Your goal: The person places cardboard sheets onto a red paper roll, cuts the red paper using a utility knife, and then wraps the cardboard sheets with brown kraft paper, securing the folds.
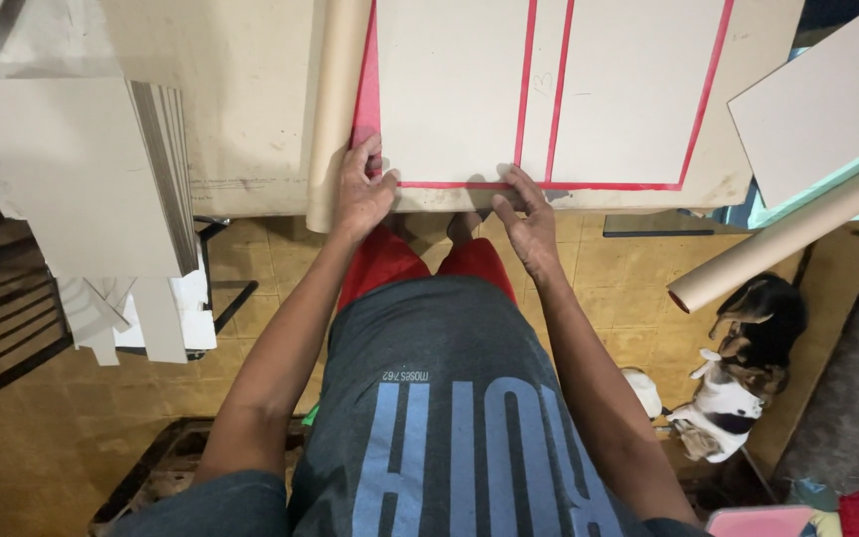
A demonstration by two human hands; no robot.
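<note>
My left hand [365, 189] lies flat at the left centre of the frame, fingers [374, 151] spread narrow and pressing down on the corner of the red sheet [367, 85] where it shows beside the grey rectangular boards [449, 89]; it holds nothing, only pins, so the layers cannot slide against each other. My right hand [527, 214] sits just right of it on the near edge of the same work, fingers [511, 179] bunched and bent onto the thin red strip that borders the bottom of the boards; whether they pinch that edge or merely rub it down I cannot tell. The two boards lie side by side with a narrow red gap between them, which keeps a hinge line; the red shows evenly around them as a margin. All of this rests on the pale worn bench [241, 109], pulled close to its near edge so I can lean over it. A brown paper roll [335, 109] lies along the left of the red sheet, touching it; a second cardboard tube [787, 234] juts in at the right. A stack of grey boards [91, 169] sits at the upper left, within reach. A black, white and tan dog [738, 378] lies on the tiled floor at the lower right.
</note>
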